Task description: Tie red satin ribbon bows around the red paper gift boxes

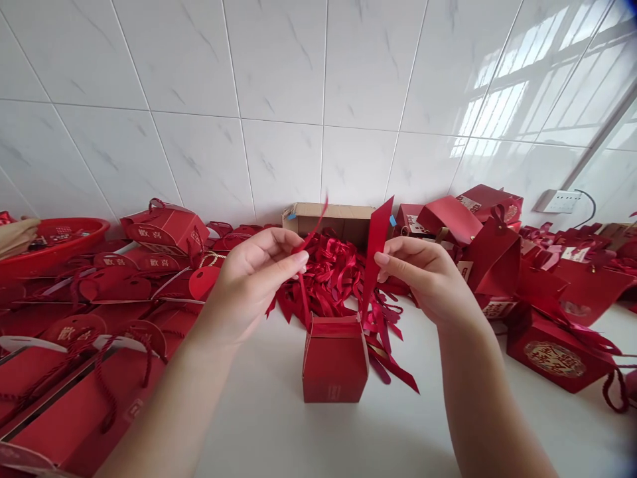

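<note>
A small red gift box (pixel 334 372) stands upright on the white table in front of me. A red ribbon (pixel 377 245) rises from both sides of its top. My left hand (pixel 263 272) pinches the left end between thumb and fingers, its thin edge towards me. My right hand (pixel 415 269) pinches the right end, which shows its flat side and a slanted cut tip. Both hands are above the box, to its left and right, and neither touches it. How the ribbon passes through the box top is hidden.
Behind the box, a heap of red ribbons (pixel 333 272) spills from a cardboard carton (pixel 328 212) by the tiled wall. Many red boxes (pixel 164 229) with cord handles crowd the left; more boxes (pixel 557 348) stand right. Another person's hand (pixel 20 237) is over a red basket (pixel 92 234).
</note>
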Demonstrator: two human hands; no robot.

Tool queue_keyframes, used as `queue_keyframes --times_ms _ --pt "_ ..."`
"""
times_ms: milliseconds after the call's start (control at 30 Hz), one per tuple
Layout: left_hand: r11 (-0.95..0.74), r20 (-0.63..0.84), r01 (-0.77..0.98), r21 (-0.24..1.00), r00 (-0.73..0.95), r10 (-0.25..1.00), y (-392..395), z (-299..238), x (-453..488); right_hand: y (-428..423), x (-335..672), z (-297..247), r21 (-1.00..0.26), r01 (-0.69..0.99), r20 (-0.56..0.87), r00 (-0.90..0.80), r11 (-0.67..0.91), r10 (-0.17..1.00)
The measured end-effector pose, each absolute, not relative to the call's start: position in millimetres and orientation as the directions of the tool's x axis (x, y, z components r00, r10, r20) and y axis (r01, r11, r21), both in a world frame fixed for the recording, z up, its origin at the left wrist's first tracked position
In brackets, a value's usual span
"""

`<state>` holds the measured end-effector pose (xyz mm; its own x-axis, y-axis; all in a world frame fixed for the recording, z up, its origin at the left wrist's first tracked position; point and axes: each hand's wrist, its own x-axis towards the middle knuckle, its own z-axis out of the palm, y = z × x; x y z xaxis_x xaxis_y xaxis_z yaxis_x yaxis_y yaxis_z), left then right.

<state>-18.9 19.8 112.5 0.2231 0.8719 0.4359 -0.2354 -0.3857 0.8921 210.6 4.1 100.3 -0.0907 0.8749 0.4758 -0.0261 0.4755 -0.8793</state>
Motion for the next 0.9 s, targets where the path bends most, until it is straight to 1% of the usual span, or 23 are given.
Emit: queue_keyframes --times_ms 233,367,467,600,733,900 --pt "-0.434 0.507 -0.299 0.850 0.239 0.828 20.2 112.9 -17.8 3.1 209.6 101.3 -0.873 -0.058 0.487 -0.091 0.484 0.869" --pt "-0.487 0.553 -0.295 0.822 0.206 0.807 19.6 112.9 -16.6 4.6 209.0 100.1 -0.870 -0.082 0.491 -0.077 0.486 0.868" --pt "-0.521 0.572 -0.277 0.807 0.146 0.807 19.9 111.9 -16.5 6.5 209.3 98.2 -0.863 -0.080 0.504 -0.062 0.499 0.861" --pt "-0.556 0.591 -0.242 0.795 0.104 0.800 20.6 110.3 -16.8 8.1 210.1 96.2 -0.856 -0.080 0.515 -0.040 0.511 0.856" --pt "-0.600 0.626 -0.208 0.773 0.095 0.774 20.4 109.5 -17.0 7.7 209.3 96.5 -0.855 -0.080 0.514 -0.002 0.512 0.858" --pt "-0.606 0.620 -0.142 0.783 0.094 0.779 20.0 109.5 -17.6 6.4 207.9 97.9 -0.840 -0.075 0.536 0.036 0.537 0.844"
